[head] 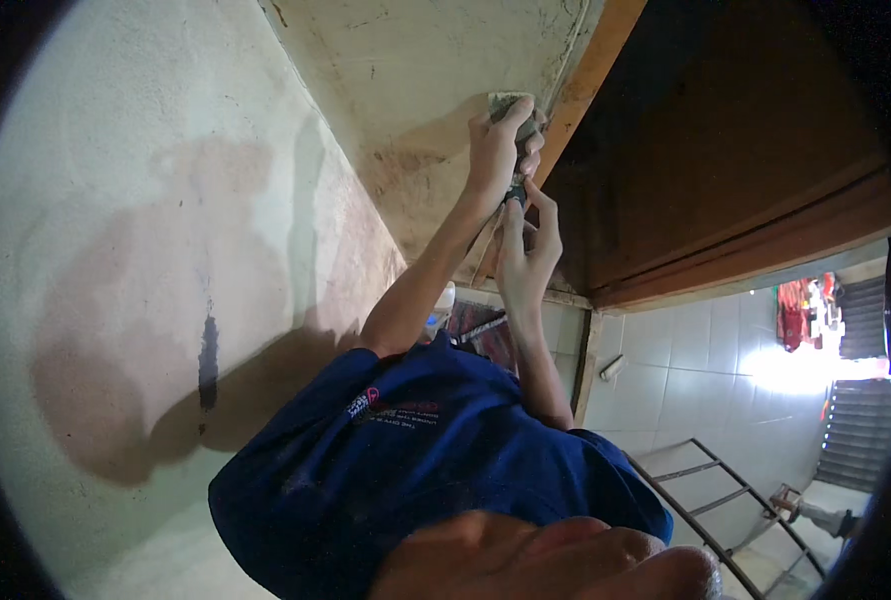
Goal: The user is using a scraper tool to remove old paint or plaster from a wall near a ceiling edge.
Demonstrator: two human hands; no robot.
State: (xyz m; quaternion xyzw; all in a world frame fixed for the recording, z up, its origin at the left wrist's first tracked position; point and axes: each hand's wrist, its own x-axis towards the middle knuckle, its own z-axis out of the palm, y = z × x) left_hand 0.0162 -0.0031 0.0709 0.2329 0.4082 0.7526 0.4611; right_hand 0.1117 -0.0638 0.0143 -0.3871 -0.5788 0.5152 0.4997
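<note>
Both my arms reach forward over the blue shirt to a stained cream wall surface [415,90] beside an orange-brown wooden trim [591,71]. My left hand [499,154] is closed around a dirty flat-bladed tool, which looks like a putty knife [504,105]; its thumb lies on the broad blade, near the wall surface. Just below, my right hand [528,244] has its fingertips on the dark lower part of this tool, which looks like its handle. The fingers partly hide the tool. Whether the blade touches the surface cannot be told.
A pale wall [115,247] with a dark grey patch [208,364] stands at left. Dark brown wooden panelling [730,165] spans the upper right. Below it are light tiles [644,405], a small pale cylinder [612,367] and a metal ladder [719,495]. Red items [793,315] are near bright light.
</note>
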